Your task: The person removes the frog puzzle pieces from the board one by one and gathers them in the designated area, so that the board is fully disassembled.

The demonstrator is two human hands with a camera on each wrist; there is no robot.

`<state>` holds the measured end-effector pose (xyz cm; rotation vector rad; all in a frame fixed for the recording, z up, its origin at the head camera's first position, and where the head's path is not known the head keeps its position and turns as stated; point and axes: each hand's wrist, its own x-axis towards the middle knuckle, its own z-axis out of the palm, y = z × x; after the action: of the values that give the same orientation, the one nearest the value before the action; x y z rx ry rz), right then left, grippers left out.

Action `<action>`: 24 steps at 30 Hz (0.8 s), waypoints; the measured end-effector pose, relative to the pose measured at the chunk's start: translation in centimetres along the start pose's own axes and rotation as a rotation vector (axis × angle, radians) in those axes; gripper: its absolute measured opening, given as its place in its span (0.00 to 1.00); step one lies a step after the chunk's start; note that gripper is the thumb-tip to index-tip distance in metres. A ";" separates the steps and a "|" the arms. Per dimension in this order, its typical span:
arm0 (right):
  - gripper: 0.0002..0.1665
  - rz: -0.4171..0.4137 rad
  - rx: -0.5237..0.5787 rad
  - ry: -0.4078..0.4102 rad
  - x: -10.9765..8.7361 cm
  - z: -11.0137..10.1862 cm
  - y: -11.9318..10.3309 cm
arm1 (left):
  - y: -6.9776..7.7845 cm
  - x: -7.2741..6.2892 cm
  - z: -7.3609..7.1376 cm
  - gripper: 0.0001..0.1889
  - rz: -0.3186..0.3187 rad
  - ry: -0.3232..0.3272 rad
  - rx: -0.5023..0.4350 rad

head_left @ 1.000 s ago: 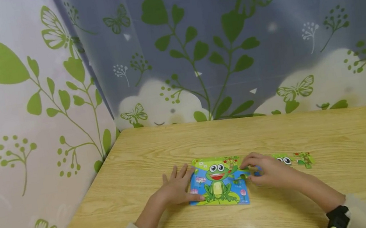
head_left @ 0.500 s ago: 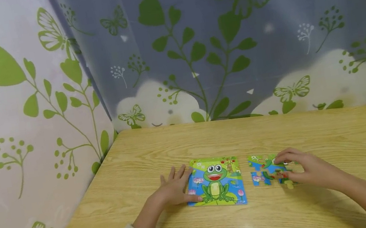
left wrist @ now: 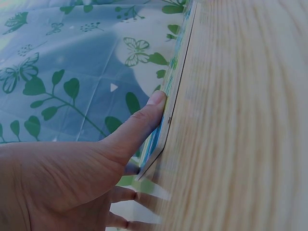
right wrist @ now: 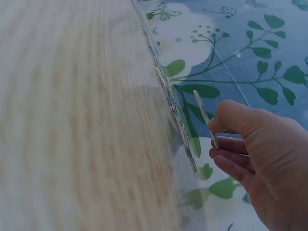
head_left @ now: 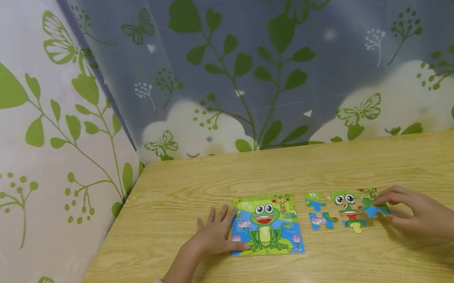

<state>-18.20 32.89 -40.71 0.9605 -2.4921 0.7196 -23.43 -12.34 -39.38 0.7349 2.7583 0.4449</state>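
A square frog picture board point(head_left: 266, 236) lies flat on the table. My left hand point(head_left: 214, 237) rests at its left edge with fingers spread, the thumb on the board's face; the left wrist view shows that thumb point(left wrist: 144, 120) along the board's rim. To the right, my right hand point(head_left: 422, 212) pinches a blue and green puzzle piece point(head_left: 377, 208) between thumb and fingers. Seen edge-on in the right wrist view, this piece point(right wrist: 204, 115) is tilted and raised off the table. Beneath and beside it are several loose pieces, among them a frog-eyes piece point(head_left: 344, 199).
A flower piece point(head_left: 319, 221) and a corner piece point(head_left: 315, 200) lie at the left of the loose group, near the board. A yellow-green piece point(head_left: 356, 226) sits in front. Printed curtains point(head_left: 241, 61) hang behind and left of the wooden table point(head_left: 215, 177).
My right hand has moved right, away from the board to the far end of the loose pieces, with a puzzle piece in its fingers. My left hand has stayed on the board.
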 end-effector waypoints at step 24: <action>0.25 0.013 -0.102 -0.040 -1.6 0.2 1.3 | -0.1 0.1 0.1 0.50 0.000 0.002 0.003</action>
<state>-18.00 34.42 -42.06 0.9315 -2.5444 0.5770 -23.59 -12.36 -39.52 0.7354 2.7610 0.4420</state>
